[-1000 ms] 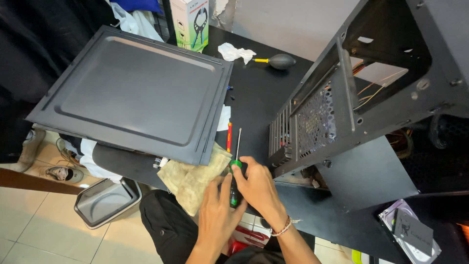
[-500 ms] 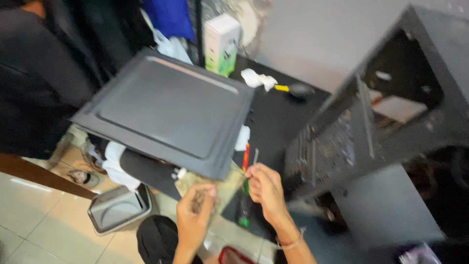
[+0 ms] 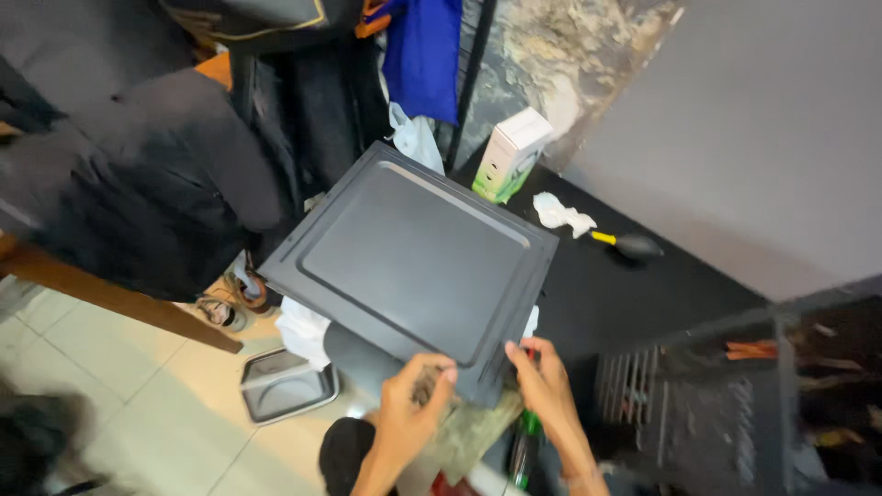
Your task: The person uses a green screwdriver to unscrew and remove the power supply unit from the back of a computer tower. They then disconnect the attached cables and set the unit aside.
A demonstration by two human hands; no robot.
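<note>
Both hands, left hand [image 3: 415,395] and right hand [image 3: 544,381], pinch near edge of flat matte-black metal panel [image 3: 413,253].

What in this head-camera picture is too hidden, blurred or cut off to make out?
- Left hand: whatever small thing its fingers pinch is blurred and cannot be identified.
- Right hand: its fingertips sit at the panel corner; grip or touch is unclear.
- Green-handled tool: mostly hidden under the right hand, and its tip cannot be seen.
- Computer case: cut by the right and bottom edges, with a dark interior.
- Cloth: partly hidden by panel and hands.
</note>
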